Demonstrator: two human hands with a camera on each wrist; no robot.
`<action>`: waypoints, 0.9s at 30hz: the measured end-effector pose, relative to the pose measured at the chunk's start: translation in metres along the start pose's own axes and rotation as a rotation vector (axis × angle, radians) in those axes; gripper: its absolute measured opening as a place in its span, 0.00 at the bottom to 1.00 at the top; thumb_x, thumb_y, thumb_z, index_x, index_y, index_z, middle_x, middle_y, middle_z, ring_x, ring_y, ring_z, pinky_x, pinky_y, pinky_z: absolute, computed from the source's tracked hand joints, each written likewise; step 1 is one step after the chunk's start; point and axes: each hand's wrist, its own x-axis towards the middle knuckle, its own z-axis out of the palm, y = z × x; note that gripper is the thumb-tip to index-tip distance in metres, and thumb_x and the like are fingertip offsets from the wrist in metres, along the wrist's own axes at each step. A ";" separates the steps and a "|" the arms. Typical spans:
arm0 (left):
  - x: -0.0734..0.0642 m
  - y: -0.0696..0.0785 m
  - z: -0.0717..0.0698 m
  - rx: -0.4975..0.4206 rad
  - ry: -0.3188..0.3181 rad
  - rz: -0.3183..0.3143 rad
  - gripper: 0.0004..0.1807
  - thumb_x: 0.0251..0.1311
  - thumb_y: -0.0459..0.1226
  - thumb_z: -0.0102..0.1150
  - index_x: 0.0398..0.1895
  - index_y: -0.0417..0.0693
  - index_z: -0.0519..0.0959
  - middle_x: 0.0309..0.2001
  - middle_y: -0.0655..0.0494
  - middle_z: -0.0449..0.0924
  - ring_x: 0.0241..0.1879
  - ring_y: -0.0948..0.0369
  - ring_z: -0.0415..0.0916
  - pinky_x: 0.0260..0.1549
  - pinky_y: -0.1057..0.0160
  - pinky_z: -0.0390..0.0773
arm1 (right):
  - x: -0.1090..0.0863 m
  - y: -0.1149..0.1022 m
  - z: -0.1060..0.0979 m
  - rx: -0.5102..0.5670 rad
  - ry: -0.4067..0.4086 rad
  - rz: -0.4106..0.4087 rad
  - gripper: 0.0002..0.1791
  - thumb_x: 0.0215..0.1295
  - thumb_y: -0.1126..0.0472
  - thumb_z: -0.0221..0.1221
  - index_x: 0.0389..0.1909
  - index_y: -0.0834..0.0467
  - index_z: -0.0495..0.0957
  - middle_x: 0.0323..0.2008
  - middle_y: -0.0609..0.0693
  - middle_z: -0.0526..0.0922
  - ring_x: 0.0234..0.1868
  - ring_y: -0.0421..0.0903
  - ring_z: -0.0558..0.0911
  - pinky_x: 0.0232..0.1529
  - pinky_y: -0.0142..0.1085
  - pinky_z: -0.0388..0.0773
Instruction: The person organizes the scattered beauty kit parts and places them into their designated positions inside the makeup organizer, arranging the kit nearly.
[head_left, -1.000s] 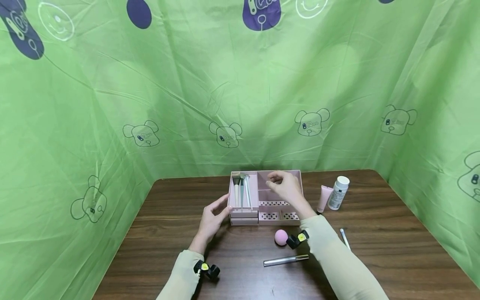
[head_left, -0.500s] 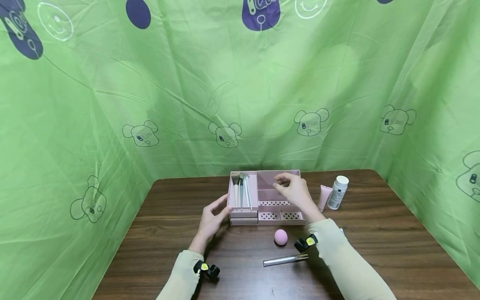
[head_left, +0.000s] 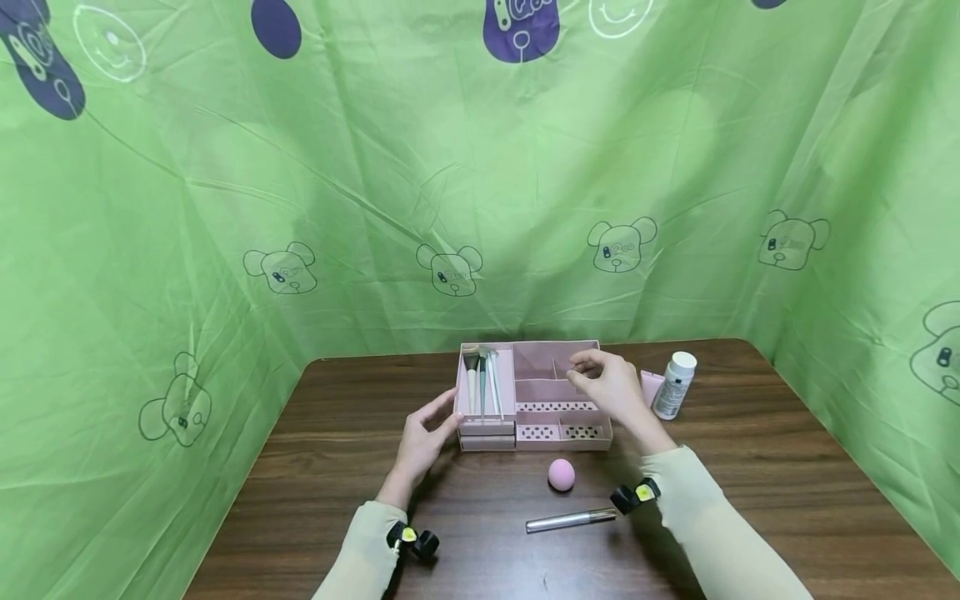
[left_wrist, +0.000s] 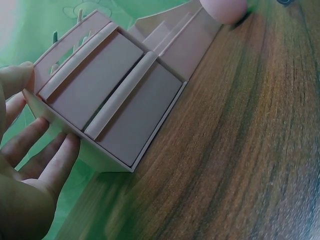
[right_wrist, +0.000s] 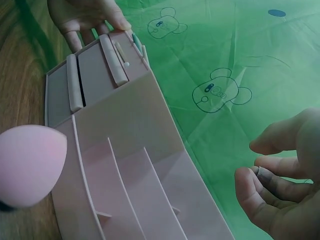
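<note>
A pink makeup organizer (head_left: 487, 430) stands at the back of the table. Its upper left tray holds several makeup brushes (head_left: 482, 383), with two drawers below. At the organizer's left front corner, my left hand (head_left: 420, 442) rests its thumb near the top edge and its fairly straight fingers against the side, as the left wrist view shows. Above the right-hand compartments hovers my right hand (head_left: 613, 390), fingers loosely bent, nothing visible between them. In the right wrist view the right hand (right_wrist: 280, 175) is apart from the organizer.
In front of the organizer sit a pink makeup sponge (head_left: 561, 475) and a silver tube (head_left: 570, 521). Right of the organizer stand a white bottle (head_left: 675, 385) and a pink tube (head_left: 650, 386), partly hidden by the right hand. A green curtain (head_left: 525, 208) surrounds the table (head_left: 322, 500).
My right hand has moved right across the organizer's rear compartments, with its forearm covering the thin white stick on the right. My left hand stays at the organizer's corner.
</note>
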 end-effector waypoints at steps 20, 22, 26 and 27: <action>-0.001 0.000 0.001 -0.014 0.004 -0.004 0.27 0.61 0.31 0.63 0.63 0.35 0.72 0.61 0.38 0.75 0.61 0.42 0.71 0.52 0.71 0.77 | -0.015 0.025 -0.019 -0.031 0.046 -0.009 0.10 0.58 0.59 0.66 0.42 0.56 0.84 0.33 0.50 0.87 0.32 0.44 0.85 0.41 0.33 0.73; -0.001 0.000 0.001 -0.014 0.004 -0.011 0.26 0.61 0.30 0.63 0.63 0.35 0.72 0.61 0.39 0.75 0.61 0.42 0.71 0.52 0.71 0.77 | -0.017 0.026 -0.022 -0.041 0.054 -0.005 0.10 0.58 0.59 0.67 0.41 0.55 0.84 0.32 0.49 0.87 0.31 0.41 0.84 0.36 0.29 0.75; 0.003 -0.013 -0.001 -0.007 0.007 -0.015 0.26 0.61 0.31 0.63 0.64 0.37 0.73 0.62 0.40 0.75 0.62 0.44 0.70 0.54 0.71 0.76 | -0.020 0.031 -0.026 -0.033 0.049 0.003 0.10 0.58 0.60 0.67 0.41 0.56 0.83 0.32 0.50 0.87 0.31 0.42 0.83 0.29 0.26 0.76; 0.004 -0.017 -0.002 -0.006 0.009 -0.014 0.26 0.61 0.31 0.63 0.64 0.38 0.73 0.62 0.41 0.75 0.62 0.44 0.70 0.54 0.71 0.76 | -0.022 0.033 -0.027 -0.032 0.047 0.006 0.10 0.59 0.60 0.66 0.41 0.56 0.83 0.32 0.50 0.87 0.32 0.42 0.83 0.29 0.26 0.76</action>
